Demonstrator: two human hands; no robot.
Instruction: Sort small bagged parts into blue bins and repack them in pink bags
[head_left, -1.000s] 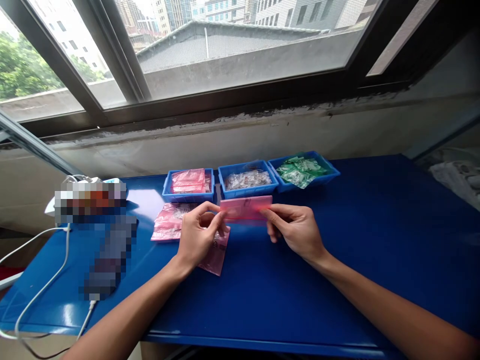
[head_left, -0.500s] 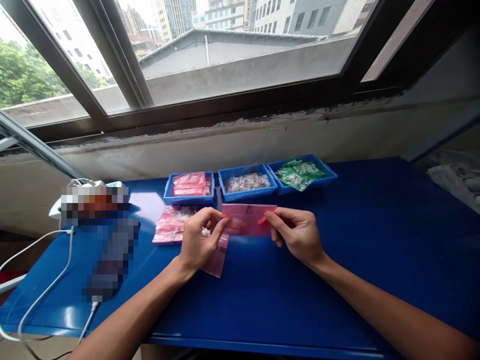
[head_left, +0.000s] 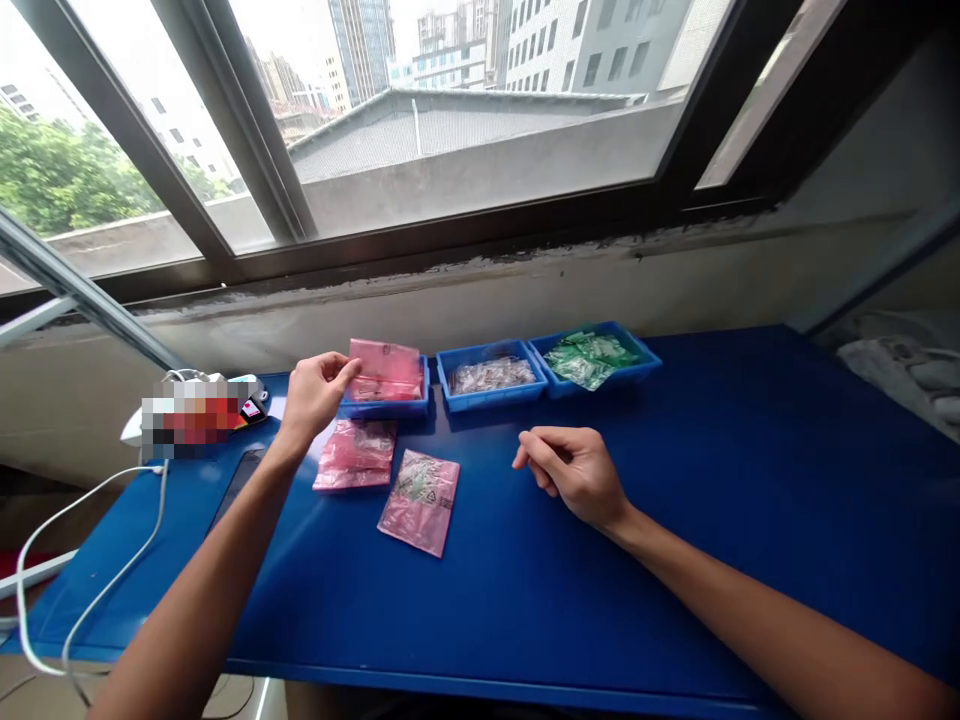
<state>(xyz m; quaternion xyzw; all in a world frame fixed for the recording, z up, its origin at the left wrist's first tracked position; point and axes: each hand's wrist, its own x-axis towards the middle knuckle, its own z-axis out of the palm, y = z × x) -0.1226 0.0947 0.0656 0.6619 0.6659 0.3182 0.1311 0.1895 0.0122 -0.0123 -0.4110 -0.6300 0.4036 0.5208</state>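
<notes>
My left hand (head_left: 316, 395) pinches a translucent pink plastic bag (head_left: 386, 358) by its left edge, with the bag held over the left blue bin (head_left: 397, 408), where more pink bags lie. My right hand (head_left: 576, 472) hovers over the table with its fingers curled closed, and nothing shows in them. Between the hands, a flat pink bag (head_left: 421, 500) with clear and green packets on or inside it rests on the table. Left of that bag are further pink bags (head_left: 352, 462) with clear plastic, just in front of the left bin.
The middle blue bin (head_left: 491, 398) holds small clear packets, and the right blue bin (head_left: 637, 372) holds green ones. At the left of the blue table (head_left: 570, 610) are a power strip (head_left: 135, 428), white cables (head_left: 90, 610) and a dark phone (head_left: 238, 482). A window wall stands behind.
My left hand has moved left and away with the pink bag, now over the left bin. My right hand has let go of the bag and stays at about the same place.
</notes>
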